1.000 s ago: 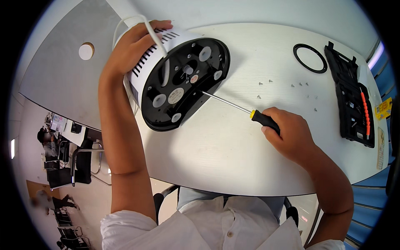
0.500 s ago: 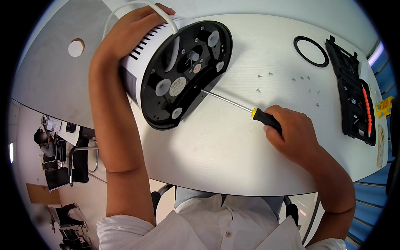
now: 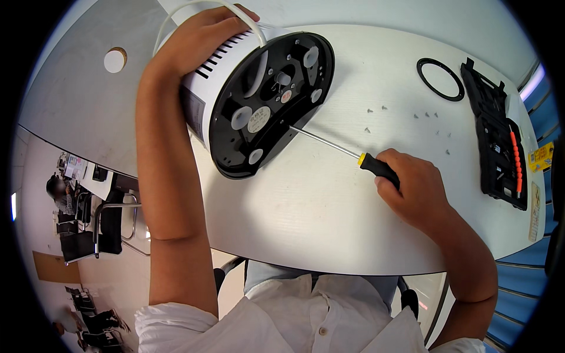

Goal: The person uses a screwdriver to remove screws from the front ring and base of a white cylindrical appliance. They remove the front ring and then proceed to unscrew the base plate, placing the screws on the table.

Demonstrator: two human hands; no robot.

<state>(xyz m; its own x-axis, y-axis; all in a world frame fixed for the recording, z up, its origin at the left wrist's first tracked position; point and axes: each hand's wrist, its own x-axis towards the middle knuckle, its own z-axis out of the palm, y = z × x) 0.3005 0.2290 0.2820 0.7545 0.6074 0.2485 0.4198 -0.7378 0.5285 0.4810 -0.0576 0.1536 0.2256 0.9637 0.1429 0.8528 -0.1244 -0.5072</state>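
A white electric appliance [image 3: 228, 63] lies tipped on its side, with its black base [image 3: 273, 154] facing me. Suction-cup feet, a round label and several screw holes show on this underside. My left hand [image 3: 197, 44] is wrapped over the vented top side of the housing and holds it, its fingertips partly hidden behind. A white power cord [image 3: 254, 28] runs over that hand. Closed around a black and yellow handle, my right hand [image 3: 415, 185] grips a screwdriver [image 3: 329, 144]. Its metal tip meets the base's curved inner edge, near a small hole; exact contact is too small to tell.
Several small screws [image 3: 426, 115] lie scattered on the white table [image 3: 329, 229]. At the right are a black ring [image 3: 421, 73] and an open black tool case [image 3: 500, 153] with an orange flexible shaft [image 3: 515, 154]. A round white disc [image 3: 114, 61] sits on the grey surface at left.
The view has shifted a little, so the appliance appears slightly farther right. Both hands keep their grips, and the screwdriver tip stays at about the same spot on the base.
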